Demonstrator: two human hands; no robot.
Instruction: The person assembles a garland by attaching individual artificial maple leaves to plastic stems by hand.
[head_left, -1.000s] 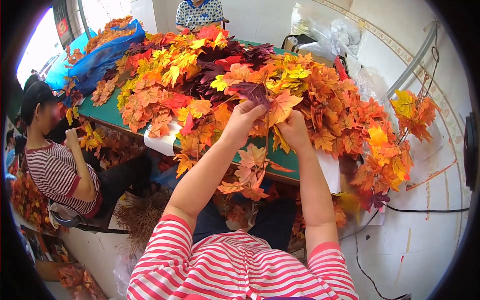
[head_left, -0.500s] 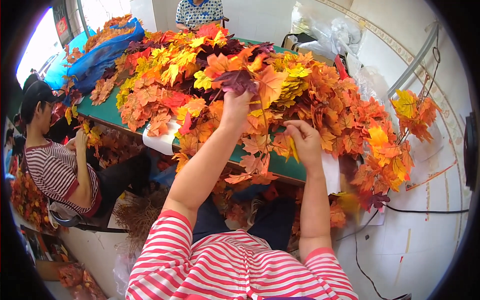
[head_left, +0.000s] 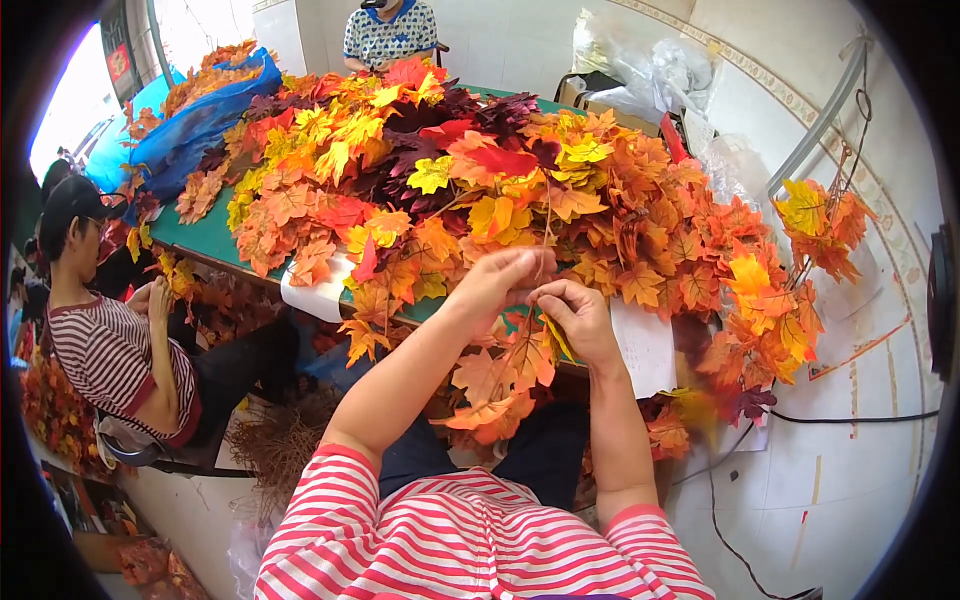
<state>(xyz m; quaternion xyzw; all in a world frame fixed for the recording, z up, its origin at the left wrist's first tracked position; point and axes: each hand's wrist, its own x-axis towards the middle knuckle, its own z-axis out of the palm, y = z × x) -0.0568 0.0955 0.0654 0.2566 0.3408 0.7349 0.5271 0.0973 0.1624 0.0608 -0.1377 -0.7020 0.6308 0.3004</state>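
Note:
Over the near edge of the green table, my left hand (head_left: pixel 492 284) is closed round a thin brown stem (head_left: pixel 548 222) of an artificial maple leaf spray. Its orange leaves (head_left: pixel 488 382) hang below the hands, in front of my lap. Touching or nearly touching the left fingers, my right hand (head_left: pixel 578 314) is pinched, and a yellow leaf (head_left: pixel 557 337) pokes out beneath it. What lies exactly between the fingertips is hidden. Just beyond the hands spreads a big heap of orange, red, yellow and dark purple artificial leaves (head_left: pixel 440 175).
White paper sheets (head_left: pixel 643 345) lie at the edge of the green table (head_left: pixel 205 232). Another leaf spray (head_left: pixel 825 220) hangs from a wire at the right. Co-workers sit at the left (head_left: pixel 130 350) and the far side (head_left: pixel 392 35). A blue plastic bag (head_left: pixel 205 125) stands back left.
My left hand has come down from the heap to the right hand, without the purple leaf it held. My right hand has shifted slightly left and down. The hanging orange leaves sit lower.

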